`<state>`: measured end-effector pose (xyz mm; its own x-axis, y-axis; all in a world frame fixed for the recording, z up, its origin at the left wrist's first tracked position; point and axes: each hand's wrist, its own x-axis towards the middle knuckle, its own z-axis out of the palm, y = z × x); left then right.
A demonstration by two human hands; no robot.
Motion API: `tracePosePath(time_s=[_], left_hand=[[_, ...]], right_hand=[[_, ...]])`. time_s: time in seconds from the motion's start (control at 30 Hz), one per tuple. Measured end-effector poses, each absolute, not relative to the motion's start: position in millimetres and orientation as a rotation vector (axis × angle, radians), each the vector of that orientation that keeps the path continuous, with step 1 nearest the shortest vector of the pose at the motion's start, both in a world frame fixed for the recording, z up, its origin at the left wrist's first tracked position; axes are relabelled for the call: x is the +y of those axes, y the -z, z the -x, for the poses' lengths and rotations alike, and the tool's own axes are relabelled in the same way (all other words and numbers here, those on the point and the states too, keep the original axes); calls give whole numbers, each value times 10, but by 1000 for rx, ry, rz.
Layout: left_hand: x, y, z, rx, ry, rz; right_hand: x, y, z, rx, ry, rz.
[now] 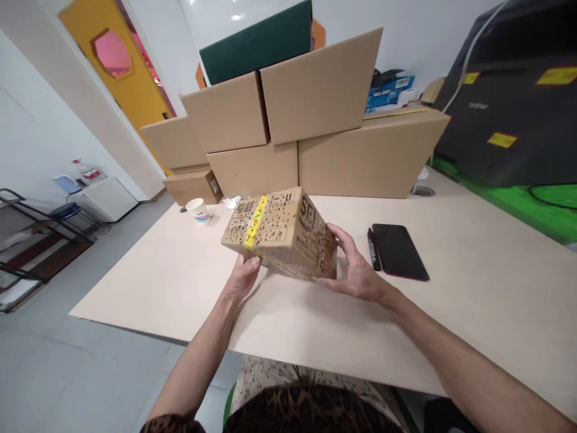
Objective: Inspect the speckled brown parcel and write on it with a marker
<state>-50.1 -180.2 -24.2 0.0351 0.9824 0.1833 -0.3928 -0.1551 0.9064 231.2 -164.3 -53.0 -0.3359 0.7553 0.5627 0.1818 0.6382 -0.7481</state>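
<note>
Between my two hands a cardboard box (279, 231), tilted, is held up over the pale table (383, 337). Dark speckles and printing cover it, and a strip of yellow tape (256, 221) crosses its top. My left hand (244, 276) grips the near left lower edge, thumb on the outside and its other fingers hidden beneath. My right hand (354, 267) clasps the right end, with the thumb low and the fingers around the far side. To the right of that hand lie a black marker (374, 249) and a dark tablet or phone (400, 251).
Large plain cartons (351, 168) are stacked along the back, topped by a dark green box (259, 45). A paper cup (198, 210) and crumpled white tissue (232, 202) stand at the back left. A roll of tape (424, 191) lies back right, near a big black case (509, 102).
</note>
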Motion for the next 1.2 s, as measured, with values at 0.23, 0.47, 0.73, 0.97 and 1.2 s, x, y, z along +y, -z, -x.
tracePosePath(time_s=[0.23, 0.47, 0.73, 0.97, 1.2], left_hand=[[-1803, 191, 477, 798, -1399, -1077], [-1741, 313, 516, 843, -1388, -959], [-1691, 326, 520, 775, -1490, -727], [-1601, 329, 666, 717, -1415, -634], [-1587, 381, 703, 693, -1307, -636]], right_hand=[[-1664, 492, -2270, -1956, -84, 802], [-1726, 415, -2225, -1940, 169, 899], [-1769, 349, -2228, -1965, 106, 750], [-1786, 367, -2192, -1824, -336, 705], [-1670, 458, -2194, -1705, -638, 738]])
